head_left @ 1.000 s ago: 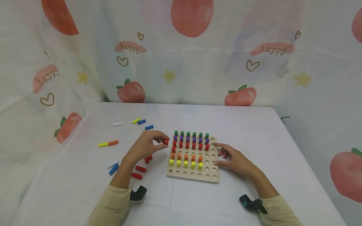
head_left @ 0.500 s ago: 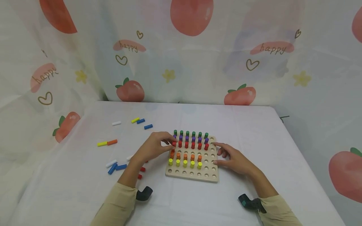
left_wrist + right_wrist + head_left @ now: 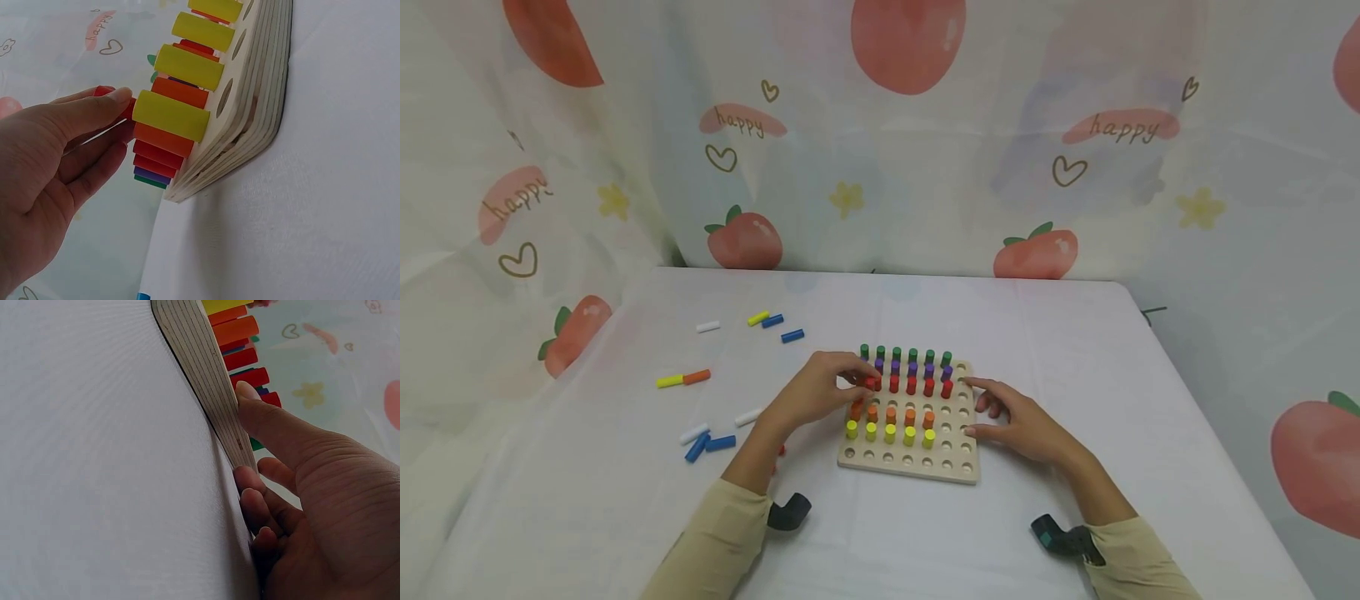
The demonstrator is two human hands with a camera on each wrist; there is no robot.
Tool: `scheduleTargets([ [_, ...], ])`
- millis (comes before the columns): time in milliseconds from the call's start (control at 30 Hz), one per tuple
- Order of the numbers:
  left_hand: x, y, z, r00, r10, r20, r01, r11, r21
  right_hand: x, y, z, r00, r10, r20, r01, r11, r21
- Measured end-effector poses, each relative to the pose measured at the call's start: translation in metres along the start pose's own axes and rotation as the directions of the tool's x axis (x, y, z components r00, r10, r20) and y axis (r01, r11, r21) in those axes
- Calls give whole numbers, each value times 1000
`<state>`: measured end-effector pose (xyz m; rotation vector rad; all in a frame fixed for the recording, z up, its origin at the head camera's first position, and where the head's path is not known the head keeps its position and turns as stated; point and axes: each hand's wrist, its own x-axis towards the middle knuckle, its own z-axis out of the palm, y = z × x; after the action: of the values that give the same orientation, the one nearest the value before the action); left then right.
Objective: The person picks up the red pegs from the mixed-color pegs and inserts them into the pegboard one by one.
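In the head view my left hand [image 3: 818, 388] is over the left side of a wooden pegboard [image 3: 906, 472], pinching a red peg [image 3: 870, 383] between thumb and fingers. The left wrist view shows this red peg [image 3: 105, 91] above the tops of the standing pegs. Rows of green pegs [image 3: 913, 354], purple, red, orange and yellow pegs [image 3: 890, 433] stand upright in the board. My right hand [image 3: 1028, 427] rests at the board's right edge, thumb and index finger spread apart along it. In the right wrist view, its other fingers [image 3: 253, 506] bend loosely beside the board's side.
Loose pegs lie on the white cloth left of the board: blue pegs [image 3: 721, 442], white pegs [image 3: 708, 327], yellow pegs [image 3: 669, 382] and an orange peg [image 3: 697, 377]. Red ones near the left forearm are mostly hidden. A printed curtain [image 3: 910, 167] hangs behind the table.
My left hand has carried the red peg rightward, from beside the board to over its left columns. The right hand stays at the board's edge.
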<state>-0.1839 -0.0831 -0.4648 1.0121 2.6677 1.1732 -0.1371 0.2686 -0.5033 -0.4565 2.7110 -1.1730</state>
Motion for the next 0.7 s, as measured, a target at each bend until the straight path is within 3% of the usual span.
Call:
scheduleTargets([
  [367,2,-3,7,999,-18,36,19,1000,-15,2,2,0,1000,7,-2,-7,1000,-25],
  [700,0,-7,11,996,-80,48,82,996,-34,1,1,2,1000,16,0,-16,999,-29],
])
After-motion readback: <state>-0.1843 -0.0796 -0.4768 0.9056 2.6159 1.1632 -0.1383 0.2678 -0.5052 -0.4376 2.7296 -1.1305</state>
